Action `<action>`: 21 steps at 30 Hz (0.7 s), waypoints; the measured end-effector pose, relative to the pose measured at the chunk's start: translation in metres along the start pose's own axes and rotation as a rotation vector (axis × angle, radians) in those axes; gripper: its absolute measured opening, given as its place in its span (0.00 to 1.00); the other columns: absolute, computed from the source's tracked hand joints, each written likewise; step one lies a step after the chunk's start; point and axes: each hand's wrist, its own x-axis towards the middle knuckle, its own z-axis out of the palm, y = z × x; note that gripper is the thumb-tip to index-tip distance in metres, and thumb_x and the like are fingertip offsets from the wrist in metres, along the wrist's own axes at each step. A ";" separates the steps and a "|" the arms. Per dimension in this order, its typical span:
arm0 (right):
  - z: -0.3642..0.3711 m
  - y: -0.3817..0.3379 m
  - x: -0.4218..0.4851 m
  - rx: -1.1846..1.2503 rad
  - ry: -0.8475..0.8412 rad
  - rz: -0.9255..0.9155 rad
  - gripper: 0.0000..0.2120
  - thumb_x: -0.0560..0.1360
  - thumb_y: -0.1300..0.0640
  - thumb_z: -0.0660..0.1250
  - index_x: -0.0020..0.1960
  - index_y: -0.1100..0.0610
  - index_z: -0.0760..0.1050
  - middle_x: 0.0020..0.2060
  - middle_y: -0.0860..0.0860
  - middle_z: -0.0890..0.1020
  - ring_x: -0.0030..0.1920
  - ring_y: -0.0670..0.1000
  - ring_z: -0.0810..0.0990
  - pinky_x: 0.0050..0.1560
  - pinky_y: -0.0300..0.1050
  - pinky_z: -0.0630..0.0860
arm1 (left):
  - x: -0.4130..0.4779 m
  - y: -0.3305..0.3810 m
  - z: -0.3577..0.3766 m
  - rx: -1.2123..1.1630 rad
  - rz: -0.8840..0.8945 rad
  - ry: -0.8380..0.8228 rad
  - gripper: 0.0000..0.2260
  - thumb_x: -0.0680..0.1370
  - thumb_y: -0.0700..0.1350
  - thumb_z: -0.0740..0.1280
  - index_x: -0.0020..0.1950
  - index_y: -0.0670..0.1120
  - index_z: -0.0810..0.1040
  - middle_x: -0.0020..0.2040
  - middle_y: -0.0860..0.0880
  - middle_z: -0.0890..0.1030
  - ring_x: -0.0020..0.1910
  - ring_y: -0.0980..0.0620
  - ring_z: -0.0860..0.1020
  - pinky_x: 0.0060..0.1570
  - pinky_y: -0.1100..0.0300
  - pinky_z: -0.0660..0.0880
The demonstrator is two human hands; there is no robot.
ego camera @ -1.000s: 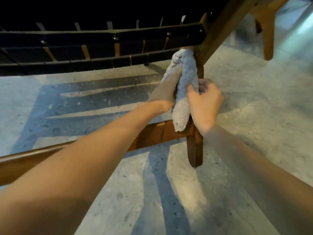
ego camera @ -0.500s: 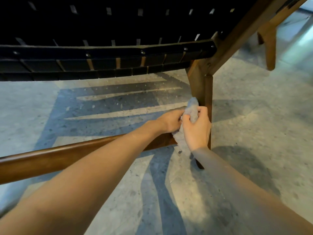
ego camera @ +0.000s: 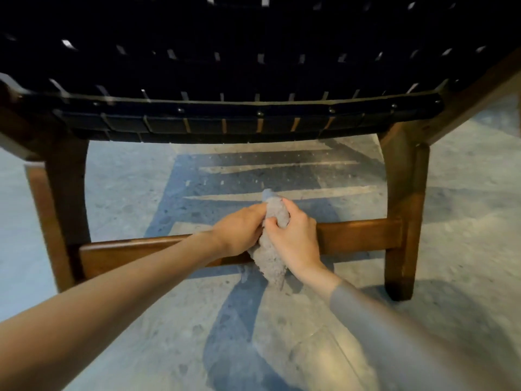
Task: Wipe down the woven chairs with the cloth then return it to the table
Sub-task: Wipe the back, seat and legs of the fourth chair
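Top of frame: dark woven seat [ego camera: 253,66], seen from low down.
Left: leg [ego camera: 64,193]; rail [ego camera: 135,252] runs from it toward right.
Centre: left hand [ego camera: 236,232] curled on cloth [ego camera: 270,263], holding it against rail. Cloth crosses rail, tail hanging below. Likely wrapped this way so top and front get wiped together.
Right hand [ego camera: 293,241] grips cloth's upper bunch, fingers closed round it, probably steering.
Right: far leg [ego camera: 403,207].
Table not in view.

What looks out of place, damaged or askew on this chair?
Nothing stands out. The straps of the woven chair look intact, its legs stand on the floor, and the left hand and right hand grip the cloth at the lower crossbar.
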 end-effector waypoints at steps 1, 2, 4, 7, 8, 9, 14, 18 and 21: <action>0.011 -0.007 -0.003 0.005 -0.035 -0.011 0.16 0.73 0.58 0.66 0.61 0.52 0.77 0.49 0.51 0.84 0.51 0.52 0.80 0.51 0.45 0.76 | -0.012 -0.008 -0.006 0.019 -0.020 0.022 0.15 0.81 0.44 0.55 0.67 0.52 0.69 0.64 0.49 0.74 0.59 0.49 0.73 0.51 0.59 0.67; 0.021 -0.014 -0.005 0.006 -0.077 -0.024 0.18 0.73 0.57 0.66 0.63 0.52 0.75 0.51 0.51 0.83 0.53 0.52 0.80 0.53 0.45 0.76 | -0.025 -0.017 -0.012 0.039 -0.041 0.043 0.15 0.81 0.44 0.55 0.66 0.52 0.69 0.64 0.49 0.74 0.60 0.49 0.73 0.52 0.58 0.67; 0.040 -0.028 -0.010 0.007 -0.170 -0.053 0.22 0.75 0.56 0.66 0.68 0.51 0.72 0.57 0.52 0.81 0.58 0.52 0.78 0.56 0.40 0.73 | -0.050 -0.033 -0.023 0.104 -0.074 0.081 0.15 0.81 0.44 0.55 0.67 0.50 0.68 0.66 0.49 0.73 0.61 0.49 0.73 0.54 0.59 0.67; 0.060 -0.045 -0.015 0.019 -0.305 -0.115 0.23 0.76 0.57 0.65 0.71 0.50 0.68 0.61 0.51 0.79 0.61 0.51 0.76 0.56 0.36 0.68 | -0.080 -0.052 -0.030 0.264 -0.096 0.179 0.16 0.80 0.42 0.58 0.68 0.45 0.68 0.65 0.45 0.73 0.61 0.45 0.73 0.58 0.56 0.67; 0.062 -0.047 -0.016 0.004 -0.334 -0.136 0.22 0.77 0.57 0.65 0.70 0.50 0.68 0.61 0.51 0.79 0.61 0.51 0.75 0.55 0.34 0.67 | -0.086 -0.053 -0.028 0.303 -0.104 0.210 0.16 0.79 0.41 0.59 0.68 0.44 0.68 0.64 0.44 0.74 0.60 0.44 0.73 0.59 0.56 0.66; 0.062 -0.048 -0.016 -0.010 -0.351 -0.151 0.22 0.77 0.58 0.64 0.70 0.49 0.68 0.60 0.51 0.79 0.59 0.51 0.76 0.53 0.34 0.68 | -0.087 -0.051 -0.026 0.334 -0.114 0.229 0.17 0.79 0.40 0.59 0.68 0.44 0.68 0.64 0.44 0.74 0.60 0.44 0.73 0.59 0.56 0.65; 0.034 -0.035 -0.009 -0.096 -0.290 -0.192 0.17 0.74 0.59 0.65 0.62 0.52 0.72 0.49 0.53 0.82 0.48 0.53 0.79 0.46 0.46 0.75 | -0.068 -0.027 -0.010 0.465 -0.125 0.234 0.17 0.80 0.46 0.56 0.69 0.47 0.64 0.64 0.48 0.70 0.59 0.48 0.70 0.57 0.59 0.60; 0.008 -0.013 0.000 -0.187 -0.161 -0.203 0.12 0.71 0.61 0.66 0.54 0.56 0.75 0.46 0.54 0.82 0.46 0.54 0.79 0.45 0.49 0.75 | -0.040 0.000 0.006 0.464 -0.089 0.244 0.10 0.81 0.47 0.54 0.62 0.48 0.67 0.61 0.49 0.71 0.57 0.50 0.69 0.55 0.60 0.60; 0.005 -0.005 0.005 -0.235 -0.132 -0.235 0.11 0.72 0.61 0.65 0.53 0.58 0.76 0.48 0.54 0.81 0.48 0.54 0.78 0.48 0.49 0.75 | -0.033 0.007 0.009 0.473 -0.073 0.279 0.09 0.83 0.48 0.51 0.59 0.49 0.67 0.59 0.50 0.72 0.54 0.51 0.69 0.56 0.60 0.62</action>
